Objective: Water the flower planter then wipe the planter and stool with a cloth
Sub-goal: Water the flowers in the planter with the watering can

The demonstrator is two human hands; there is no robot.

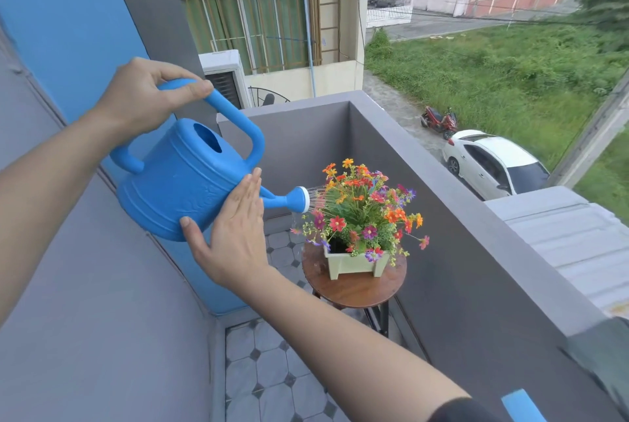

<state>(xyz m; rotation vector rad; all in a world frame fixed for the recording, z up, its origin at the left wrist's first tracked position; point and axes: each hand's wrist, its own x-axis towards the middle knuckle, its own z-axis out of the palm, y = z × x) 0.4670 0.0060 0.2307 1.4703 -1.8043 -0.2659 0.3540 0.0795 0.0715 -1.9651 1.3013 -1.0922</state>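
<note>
A blue watering can (177, 183) is tilted forward, its white rose (304, 199) spraying fine jets onto colourful flowers (360, 207). The flowers fill a pale green planter (350, 265) standing on a round wooden stool (354, 289). My left hand (143, 94) grips the can's top handle. My right hand (235, 234) lies flat against the can's side, fingers straight, thumb under its base. Water drops show on the stool top. No cloth can be seen.
I stand on a narrow balcony with a grey parapet wall (442, 203) to the right and a blue wall (61, 30) to the left. Tiled floor (272, 370) lies below. A blue object (520, 404) shows at the bottom right corner.
</note>
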